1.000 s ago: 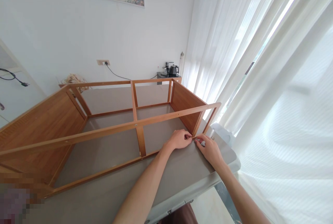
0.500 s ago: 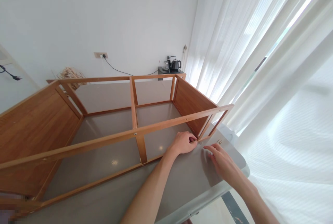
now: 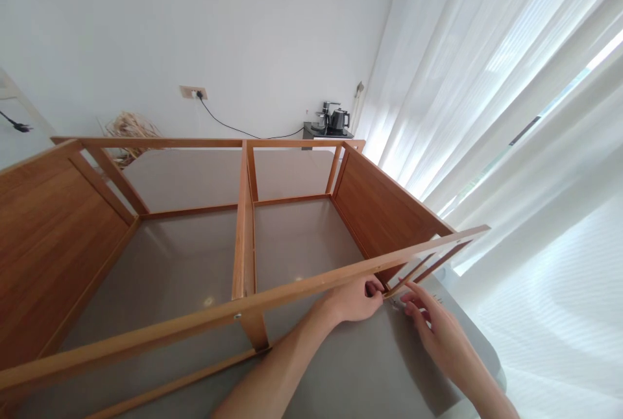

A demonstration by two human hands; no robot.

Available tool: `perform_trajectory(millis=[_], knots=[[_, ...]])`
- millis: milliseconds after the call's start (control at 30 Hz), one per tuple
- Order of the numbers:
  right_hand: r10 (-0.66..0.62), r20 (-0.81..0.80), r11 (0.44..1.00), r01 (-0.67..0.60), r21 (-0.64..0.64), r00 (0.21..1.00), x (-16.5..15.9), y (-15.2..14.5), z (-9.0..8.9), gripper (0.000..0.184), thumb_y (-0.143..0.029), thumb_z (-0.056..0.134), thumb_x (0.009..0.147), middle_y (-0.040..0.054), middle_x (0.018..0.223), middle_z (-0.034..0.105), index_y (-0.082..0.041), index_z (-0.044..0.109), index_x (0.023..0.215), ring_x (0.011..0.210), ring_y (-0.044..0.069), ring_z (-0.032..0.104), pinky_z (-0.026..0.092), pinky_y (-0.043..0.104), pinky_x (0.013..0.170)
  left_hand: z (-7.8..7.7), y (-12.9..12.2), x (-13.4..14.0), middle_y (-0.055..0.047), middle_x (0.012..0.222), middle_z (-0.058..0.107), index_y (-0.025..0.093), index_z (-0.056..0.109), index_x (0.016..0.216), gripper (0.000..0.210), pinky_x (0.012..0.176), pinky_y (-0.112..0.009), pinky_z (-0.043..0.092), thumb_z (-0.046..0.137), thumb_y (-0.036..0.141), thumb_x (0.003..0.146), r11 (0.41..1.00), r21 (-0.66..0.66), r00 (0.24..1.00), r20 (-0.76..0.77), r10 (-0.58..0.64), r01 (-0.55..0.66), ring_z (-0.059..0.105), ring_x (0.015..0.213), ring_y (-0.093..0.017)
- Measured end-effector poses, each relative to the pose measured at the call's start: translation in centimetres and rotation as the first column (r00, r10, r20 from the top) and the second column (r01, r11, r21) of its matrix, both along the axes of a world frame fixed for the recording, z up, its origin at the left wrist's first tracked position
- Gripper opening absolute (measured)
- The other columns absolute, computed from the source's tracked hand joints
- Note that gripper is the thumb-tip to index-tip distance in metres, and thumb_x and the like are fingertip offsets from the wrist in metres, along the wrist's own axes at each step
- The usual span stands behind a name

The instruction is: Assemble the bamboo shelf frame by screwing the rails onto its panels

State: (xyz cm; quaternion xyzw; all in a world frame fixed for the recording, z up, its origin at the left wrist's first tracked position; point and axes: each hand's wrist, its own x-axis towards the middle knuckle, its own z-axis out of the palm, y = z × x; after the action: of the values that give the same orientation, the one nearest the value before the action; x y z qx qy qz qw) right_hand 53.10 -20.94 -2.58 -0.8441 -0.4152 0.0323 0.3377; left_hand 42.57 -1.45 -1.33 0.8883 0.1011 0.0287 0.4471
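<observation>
A brown wooden frame (image 3: pixel 292 288), with solid panels at both ends and a divider in the middle, lies on the grey table. My left hand (image 3: pixel 354 300) reaches under the upper front rail, its fingers curled around the lower rail near the right corner. Just right of that corner is my right hand (image 3: pixel 433 325), its fingers loosely bent and apart, the index fingertip at the frame's end. Between the hands a small metal screw (image 3: pixel 394 304) shows at the lower rail. More small metal pieces (image 3: pixel 438 299) lie on the table behind my right hand.
The grey table (image 3: pixel 350 367) has a rounded right corner. White curtains (image 3: pixel 549 211) hang beside it. Beyond the frame, a kettle (image 3: pixel 339 119) stands on a dark cabinet, and a black cord (image 3: pixel 233 127) runs to a wall socket (image 3: pixel 193 92). Dried stalks (image 3: pixel 129 127) stand at the left.
The view has moved closer to the frame. My right hand has come up to the frame's right corner, while my left hand stays on the lower rail.
</observation>
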Motion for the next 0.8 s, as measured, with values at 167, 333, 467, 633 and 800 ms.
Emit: perform_trajectory(millis=[167, 333, 467, 633, 800], knots=[[-0.016, 0.197, 1.0, 0.02, -0.016, 0.98, 0.0, 0.7, -1.2, 0.033, -0.026, 0.035, 0.092, 0.0078, 0.098, 0.067, -0.024, 0.057, 0.117, 0.086, 0.021, 0.067, 0.055, 0.035, 0.078, -0.4, -0.2, 0.5, -0.004, 0.102, 0.075, 0.027, 0.072, 0.107, 0.036, 0.087, -0.034, 0.05, 0.038, 0.036, 0.096, 0.99, 0.117, 0.997, -0.016, 0.077, -0.075, 0.067, 0.095, -0.023], [0.005, 0.21, 0.993, 0.021, -0.118, 0.978, -0.9, 1.4, -0.8, 0.025, -0.028, 0.038, 0.095, 0.0064, 0.096, 0.065, -0.026, 0.058, 0.109, 0.084, 0.021, 0.065, 0.053, 0.032, 0.074, -0.9, -0.9, 0.8, -0.007, 0.1, 0.075, 0.026, 0.073, 0.099, 0.034, 0.094, -0.041, 0.046, 0.04, 0.034, 0.095, 0.975, 0.193, 0.994, -0.003, 0.112, -0.109, 0.067, 0.095, -0.027], [-0.031, 0.204, 0.992, 0.055, -0.116, 0.979, -1.0, 1.7, -1.1, 0.022, -0.033, 0.041, 0.095, 0.0075, 0.098, 0.068, -0.026, 0.061, 0.104, 0.085, 0.022, 0.066, 0.053, 0.031, 0.073, -0.9, -0.9, 0.9, -0.005, 0.1, 0.074, 0.026, 0.071, 0.1, 0.03, 0.094, -0.041, 0.044, 0.041, 0.027, 0.094, 0.98, 0.184, 0.997, 0.018, 0.079, -0.08, 0.066, 0.095, -0.025], [-0.03, 0.133, 0.991, 0.048, -0.128, 0.991, -0.6, 1.4, -1.6, 0.027, -0.035, 0.042, 0.095, 0.0074, 0.093, 0.071, -0.026, 0.065, 0.105, 0.085, 0.023, 0.068, 0.055, 0.03, 0.073, -0.9, -0.8, 1.1, -0.006, 0.1, 0.072, 0.025, 0.069, 0.098, 0.03, 0.091, -0.042, 0.044, 0.04, 0.022, 0.094, 0.982, 0.183, 0.999, -0.01, 0.05, -0.048, 0.066, 0.094, -0.024], [-0.034, 0.114, 0.993, 0.047, -0.112, 0.993, -0.3, 0.6, -1.9, 0.038, -0.039, 0.043, 0.095, 0.0091, 0.102, 0.072, -0.024, 0.062, 0.124, 0.089, 0.023, 0.069, 0.056, 0.033, 0.081, -1.3, -1.0, 1.3, -0.008, 0.099, 0.072, 0.023, 0.069, 0.103, 0.028, 0.09, -0.043, 0.044, 0.043, 0.021, 0.093, 0.979, 0.198, 0.998, -0.023, 0.062, -0.056, 0.065, 0.095, -0.026]])
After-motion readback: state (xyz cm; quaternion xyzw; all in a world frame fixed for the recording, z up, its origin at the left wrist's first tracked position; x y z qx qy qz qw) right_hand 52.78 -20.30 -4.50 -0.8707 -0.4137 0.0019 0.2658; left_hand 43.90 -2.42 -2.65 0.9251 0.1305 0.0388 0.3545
